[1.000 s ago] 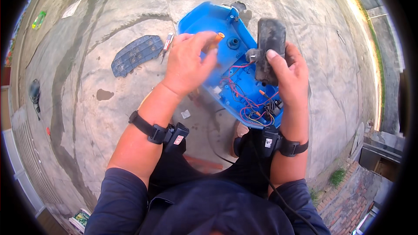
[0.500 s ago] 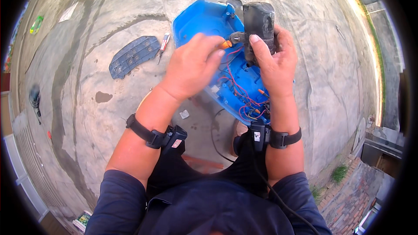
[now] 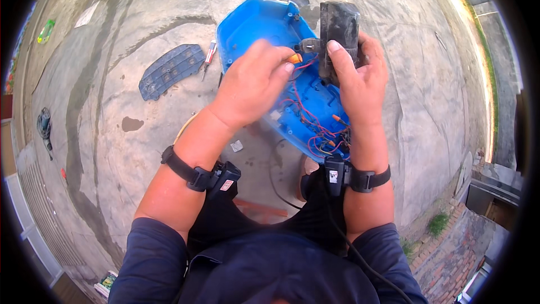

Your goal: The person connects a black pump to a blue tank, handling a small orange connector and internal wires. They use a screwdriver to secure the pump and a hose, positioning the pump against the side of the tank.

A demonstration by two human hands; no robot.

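Closest to us, a black cord (image 3: 270, 169) bends along the ground by the near end of the blue shell (image 3: 239, 28). A small pale scrap (image 3: 236, 146) lies left of that end. Over the shell's left edge, our left hand (image 3: 250, 81) pinches a little orange piece (image 3: 296, 58) between thumb and finger. Over its right edge, our right hand (image 3: 363, 81) holds the dirty black block (image 3: 339, 28), thumb on top, fingers behind. The block's small tab (image 3: 310, 46) points in over the shell, near the orange piece.

The pinch looks small, so a slip could drop the orange piece. The block may be heavy, and a loose grip could let it fall on the wires (image 3: 319, 129). If a wire snags, a pull could tear it off.

The shell is like an open tub. Thin red wires tangle in its near end, with more orange bits (image 3: 336, 117) among them. Past its left side lie a screwdriver (image 3: 210, 56) and, farther out, a dark ribbed plate (image 3: 173, 72).
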